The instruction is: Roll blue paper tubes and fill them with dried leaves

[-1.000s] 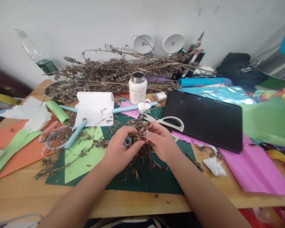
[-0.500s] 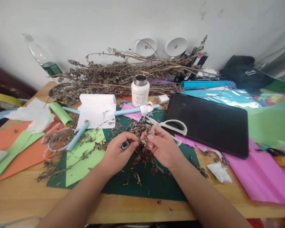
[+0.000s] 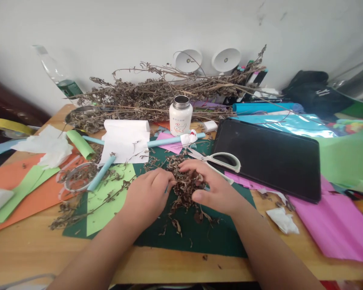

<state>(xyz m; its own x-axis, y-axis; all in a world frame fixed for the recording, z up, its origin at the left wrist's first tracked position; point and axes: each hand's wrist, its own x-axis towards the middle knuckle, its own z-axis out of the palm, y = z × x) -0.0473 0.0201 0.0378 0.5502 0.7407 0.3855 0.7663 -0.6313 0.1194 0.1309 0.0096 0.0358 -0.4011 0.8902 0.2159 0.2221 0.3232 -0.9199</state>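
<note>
A heap of dried leaves (image 3: 187,189) lies on the green mat (image 3: 199,237) in front of me. My left hand (image 3: 149,193) is closed at the heap's left side, its fingertips turned down and partly hidden. A sliver of a blue paper tube (image 3: 166,189) shows in it. My right hand (image 3: 218,187) is open, with thumb and fingers parted around the right side of the heap. Just behind that hand are the scissors (image 3: 224,159). A dried stem (image 3: 105,199) with leaves lies left of my left hand, across light green paper (image 3: 99,221).
A white bottle (image 3: 180,117) without a lid stands behind the heap. To the right lies a black tablet (image 3: 269,157), with pink paper (image 3: 335,225) beside it. Dried branches (image 3: 133,94) line the wall. White paper (image 3: 125,145) and a blue tube (image 3: 101,173) lie at left.
My right hand has parted its fingers from a pinch and spread around the leaves. My left hand has turned palm down, hiding most of the blue tube. The view has shifted slightly.
</note>
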